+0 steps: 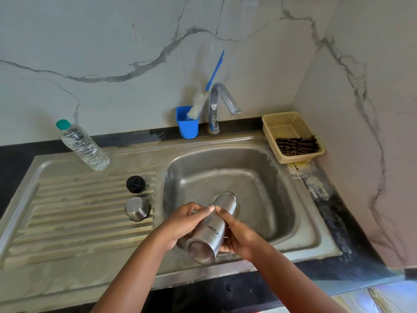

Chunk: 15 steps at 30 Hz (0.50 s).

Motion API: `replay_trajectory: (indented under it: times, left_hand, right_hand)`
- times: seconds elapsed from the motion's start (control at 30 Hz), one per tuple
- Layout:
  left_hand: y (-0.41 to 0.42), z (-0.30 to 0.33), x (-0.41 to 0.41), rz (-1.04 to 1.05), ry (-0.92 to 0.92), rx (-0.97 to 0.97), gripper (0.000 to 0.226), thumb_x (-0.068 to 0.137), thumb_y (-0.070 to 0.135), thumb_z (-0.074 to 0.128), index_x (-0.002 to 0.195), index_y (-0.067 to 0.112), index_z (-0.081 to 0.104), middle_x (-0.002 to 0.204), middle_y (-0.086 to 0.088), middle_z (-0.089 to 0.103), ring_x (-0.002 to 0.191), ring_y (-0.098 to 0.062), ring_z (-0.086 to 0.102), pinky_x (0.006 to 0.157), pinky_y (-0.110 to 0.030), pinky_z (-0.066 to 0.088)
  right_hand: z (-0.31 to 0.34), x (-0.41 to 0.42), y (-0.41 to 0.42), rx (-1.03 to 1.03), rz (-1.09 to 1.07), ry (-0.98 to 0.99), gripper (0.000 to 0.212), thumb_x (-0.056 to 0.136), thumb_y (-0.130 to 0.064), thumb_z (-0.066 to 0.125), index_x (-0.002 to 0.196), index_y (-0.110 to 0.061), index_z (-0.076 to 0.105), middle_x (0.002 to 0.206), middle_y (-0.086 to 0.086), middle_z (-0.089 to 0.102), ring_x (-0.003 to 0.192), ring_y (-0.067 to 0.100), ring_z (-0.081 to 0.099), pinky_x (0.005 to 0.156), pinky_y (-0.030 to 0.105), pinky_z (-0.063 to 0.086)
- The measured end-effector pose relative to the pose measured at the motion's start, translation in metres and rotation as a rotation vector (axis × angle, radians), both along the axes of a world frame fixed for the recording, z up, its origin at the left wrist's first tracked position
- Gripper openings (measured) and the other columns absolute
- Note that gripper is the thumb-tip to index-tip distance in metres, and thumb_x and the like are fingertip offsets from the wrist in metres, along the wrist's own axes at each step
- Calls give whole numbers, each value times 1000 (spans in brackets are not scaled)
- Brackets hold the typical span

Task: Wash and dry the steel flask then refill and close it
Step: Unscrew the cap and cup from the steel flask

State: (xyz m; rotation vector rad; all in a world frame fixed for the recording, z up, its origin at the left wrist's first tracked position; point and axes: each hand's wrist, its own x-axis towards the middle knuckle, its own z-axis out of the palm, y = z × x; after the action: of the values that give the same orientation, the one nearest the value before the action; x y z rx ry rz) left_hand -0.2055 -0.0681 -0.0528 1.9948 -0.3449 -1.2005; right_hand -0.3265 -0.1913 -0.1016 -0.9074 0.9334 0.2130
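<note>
Both hands, left hand (pixel 184 223) and right hand (pixel 240 237), grip tilted flask (pixel 213 230).

a cream perforated plastic basket (pixel 291 127) sits on the counter corner right of the basin, holding a dark striped cloth (pixel 297 145). behind rises a white marble-patterned wall (pixel 112 41) with grey veins, above a black stone counter (pixel 334 213).

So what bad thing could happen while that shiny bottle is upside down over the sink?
The steel flask is tipped mouth-down over the sink, held by the left hand and right hand. If wet, it might slip and clang into the basin. The black cap and steel cup sit loose on the ridged drainboard and could get knocked.
</note>
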Motion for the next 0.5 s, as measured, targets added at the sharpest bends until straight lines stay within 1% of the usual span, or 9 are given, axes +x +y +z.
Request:
replay_trajectory:
  times: [0.03,0.13,0.17,0.23,0.3,0.37,0.4,0.43,0.5]
  left_hand:
    - [-1,0,0,23,11,1,48,81,64,66,107,23,67,106,-2,70,94,-16,67,79,-30,52]
    - [-3,2,-1,75,61,-2,49,84,57,68,105,12,67,96,-5,72,81,-19,66,72,-30,50]
    - [-3,2,-1,80,77,0,50,85,56,68,105,10,66,93,-7,72,79,-21,66,72,-32,50]
    - [-3,1,-2,82,102,4,52,85,54,69,108,8,66,92,-11,74,80,-23,68,78,-38,53]
    - [-4,1,-2,84,122,2,51,86,52,69,109,8,66,96,-14,76,80,-23,70,83,-41,55]
    - [-4,1,-2,90,116,-2,49,86,52,69,109,8,67,98,-14,76,79,-22,70,79,-37,56]
    - [-4,1,-2,92,103,-3,49,86,52,68,108,8,67,97,-13,75,78,-21,69,74,-34,55]
    - [-3,1,-2,95,88,-3,48,86,52,68,107,9,67,96,-11,75,77,-20,68,70,-31,54]
    - [-2,2,-2,107,78,-9,46,86,51,70,106,10,68,95,-9,74,76,-20,68,65,-29,53]
  right_hand:
    - [0,0,-1,19,-8,11,68,72,-60,72,112,-5,64,94,13,70,75,23,69,57,30,56]
    - [-2,0,-3,85,-34,28,77,73,-63,72,118,-1,63,92,15,69,66,22,68,48,28,56]
    - [-2,0,-3,102,-40,30,78,74,-64,72,119,0,63,90,15,69,64,21,68,47,28,56]
    - [-4,-2,-3,145,-61,26,78,75,-63,72,119,0,64,90,16,70,63,21,68,50,27,58]
    - [-5,-4,-2,189,-82,12,79,73,-63,73,119,1,65,97,18,70,70,24,69,57,28,59]
    - [-6,-4,1,166,-64,-7,81,72,-66,73,119,-1,66,108,21,71,83,27,68,65,31,59]
    - [-7,-3,2,136,-52,-12,80,72,-67,72,120,-3,66,110,22,71,85,28,68,65,32,59]
    - [-6,-3,3,105,-52,-14,79,73,-66,71,120,-4,66,106,21,72,83,26,68,60,33,59]
    - [-1,-1,3,88,-70,-7,76,74,-63,71,119,-2,65,93,17,72,71,23,69,51,30,58]
